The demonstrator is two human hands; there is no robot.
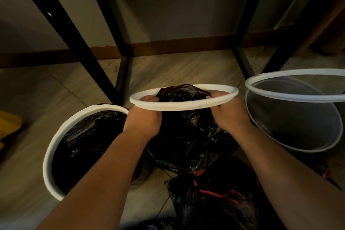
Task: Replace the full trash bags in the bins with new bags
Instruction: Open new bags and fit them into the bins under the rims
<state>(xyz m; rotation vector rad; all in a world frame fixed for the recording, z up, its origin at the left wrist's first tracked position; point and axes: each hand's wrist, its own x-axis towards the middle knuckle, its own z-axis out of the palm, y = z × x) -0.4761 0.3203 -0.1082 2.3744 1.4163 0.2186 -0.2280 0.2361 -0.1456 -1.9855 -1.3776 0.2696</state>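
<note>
No text, label, brand or number was readable anywhere. The white ring point(183, 106), black bag point(186, 136), white bin point(54, 140) and clear bin point(298, 127) showed plain, unmarked surfaces. Light was dim.

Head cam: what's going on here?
A person grips a white ring with the left hand and right hand, one at each end. The top of a black bag pokes up through it. The left bin is already lined in black; the clear bin on the right shows no liner. Tied full bags lie on the floor in front.
</note>
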